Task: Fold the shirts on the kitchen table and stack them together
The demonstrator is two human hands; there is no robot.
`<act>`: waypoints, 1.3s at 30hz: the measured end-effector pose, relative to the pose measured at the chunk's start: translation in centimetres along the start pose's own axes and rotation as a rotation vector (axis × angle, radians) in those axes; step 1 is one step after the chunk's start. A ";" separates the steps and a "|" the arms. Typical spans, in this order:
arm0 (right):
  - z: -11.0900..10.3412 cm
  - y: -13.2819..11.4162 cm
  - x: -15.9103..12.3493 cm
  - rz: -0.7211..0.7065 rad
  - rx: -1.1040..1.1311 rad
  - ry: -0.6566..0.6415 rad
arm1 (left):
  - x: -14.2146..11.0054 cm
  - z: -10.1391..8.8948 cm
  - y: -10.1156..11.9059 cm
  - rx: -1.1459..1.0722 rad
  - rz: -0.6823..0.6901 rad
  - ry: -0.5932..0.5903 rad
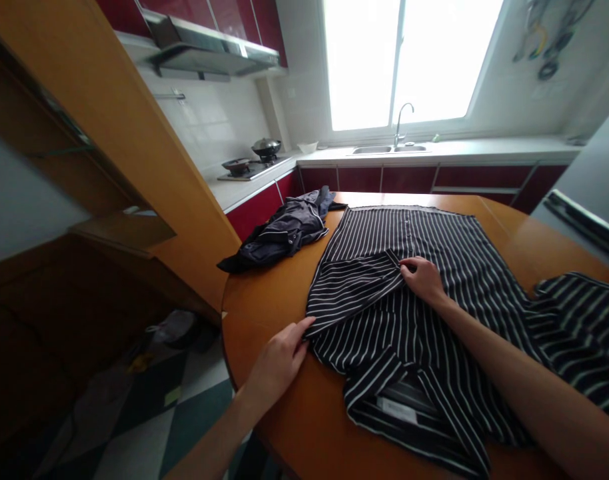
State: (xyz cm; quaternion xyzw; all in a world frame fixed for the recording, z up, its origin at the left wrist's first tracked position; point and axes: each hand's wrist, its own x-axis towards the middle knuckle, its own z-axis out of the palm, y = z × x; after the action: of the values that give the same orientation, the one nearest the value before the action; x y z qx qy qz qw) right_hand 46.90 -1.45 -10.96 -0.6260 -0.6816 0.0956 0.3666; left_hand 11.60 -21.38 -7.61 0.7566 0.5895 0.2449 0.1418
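centre frame: striped sleeve [354, 292] slants up rightward between hands; left hand [279, 357] pinches lower end, right hand [424, 280] cuff [393, 256].

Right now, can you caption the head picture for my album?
Left grip and right grip hold a striped shirt on a brown table.

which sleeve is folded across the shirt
The sleeve running between the left hand and the right hand, lying over the striped shirt; the other sleeve spreads out sideways, away from the body.

head view, forward-down, table [264, 313] close
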 end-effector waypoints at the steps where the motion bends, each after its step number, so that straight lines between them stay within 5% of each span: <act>1: 0.0 0.0 0.0 0.000 0.006 0.005 | -0.2 -0.2 0.0 0.025 -0.003 -0.028; 4: 0.0 0.1 0.0 -0.005 0.013 0.012 | -0.2 -1.0 0.6 0.087 -0.020 -0.071; 7: 0.1 0.2 0.0 -0.010 0.007 0.011 | 0.8 -1.7 1.2 0.133 0.036 0.017; 12: 0.1 0.4 0.0 -0.006 0.015 -0.002 | 2.3 -0.9 0.7 0.066 0.126 0.000; 18: 0.1 0.4 0.2 -0.051 0.164 0.050 | 2.2 0.1 -0.2 -0.115 0.042 0.236; 26: -1.5 -0.1 0.1 -0.133 -0.152 -0.033 | 0.4 0.2 -1.4 -0.004 0.129 0.072; 29: -3.4 -3.0 -0.5 -0.241 -0.228 0.007 | 0.2 -0.4 -1.4 0.030 0.175 0.074; 31: -4.7 -6.4 -2.3 -0.345 -0.125 -0.109 | 0.1 -0.7 -1.5 0.037 0.247 0.051; 35: -5.7 -13.6 -10.0 -0.602 0.057 -0.542 | 0.3 -0.9 -2.0 -0.002 0.329 0.016; 39: -4.2 -16.7 -16.8 -0.694 -0.090 -0.621 | 0.7 -1.0 -2.9 -0.052 0.347 -0.022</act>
State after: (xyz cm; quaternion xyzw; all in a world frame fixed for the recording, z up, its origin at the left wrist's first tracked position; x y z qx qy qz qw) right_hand 35.52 -21.69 -4.51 -0.3180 -0.9316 0.1206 0.1280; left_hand 8.80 -20.04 -8.12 0.8457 0.4421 0.2723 0.1235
